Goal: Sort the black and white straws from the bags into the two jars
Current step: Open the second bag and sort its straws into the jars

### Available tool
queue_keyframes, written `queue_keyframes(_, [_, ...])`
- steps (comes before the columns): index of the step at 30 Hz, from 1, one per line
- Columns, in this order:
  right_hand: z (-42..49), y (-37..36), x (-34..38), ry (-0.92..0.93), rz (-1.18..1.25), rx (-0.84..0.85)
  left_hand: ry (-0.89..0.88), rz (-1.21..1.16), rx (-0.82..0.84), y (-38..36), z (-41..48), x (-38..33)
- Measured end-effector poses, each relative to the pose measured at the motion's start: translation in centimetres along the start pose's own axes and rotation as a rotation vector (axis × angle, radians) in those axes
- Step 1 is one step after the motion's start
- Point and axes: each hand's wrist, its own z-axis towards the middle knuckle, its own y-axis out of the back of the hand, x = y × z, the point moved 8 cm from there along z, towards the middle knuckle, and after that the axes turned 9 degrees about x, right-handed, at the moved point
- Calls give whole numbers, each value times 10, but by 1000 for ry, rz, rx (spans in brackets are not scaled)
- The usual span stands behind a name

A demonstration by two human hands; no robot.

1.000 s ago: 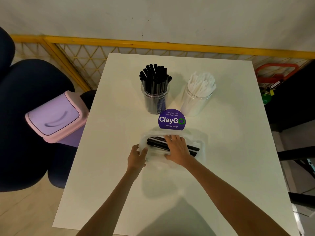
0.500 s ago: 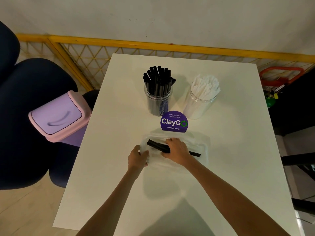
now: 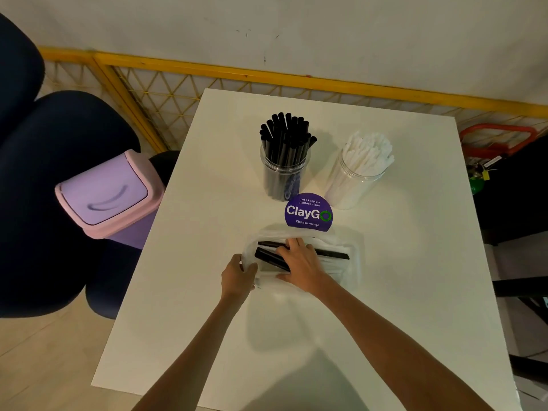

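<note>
From the bag [image 3: 341, 262] at the counter [image 3: 207, 292] centre, the way to 12 o'clock is blocked by the upright purple ClayGo sign [image 3: 308, 213], touching the bag's far edge; the black-straw jar [image 3: 283, 173] and white-straw jar [image 3: 353, 182] stand just behind it. Bare counter lies open at 3, 6 and 9 o'clock. A pink-lidded bin [image 3: 106, 194] crowds the counter's edge at 9 o'clock

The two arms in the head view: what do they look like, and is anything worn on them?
Both arms are bare for all the length that shows: no sleeve is visible. The left hand and the right hand wear no gloves. I see no watch, bracelet or ring on the wrists or on the fingers in view. Each forearm is slim and enters from the bottom edge.
</note>
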Motion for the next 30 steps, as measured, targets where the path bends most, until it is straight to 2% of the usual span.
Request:
queue_keyframes(10, [3,-2,8,26,1,-17,-36,35,15,9,1,5])
queue_keyframes(21, [9,-3,11,-38,-24,21,-33,41,33,13,-1,11])
queue_keyframes(30, [18,-5,18,-113,-237,36,-26,57,41,14,-1,11])
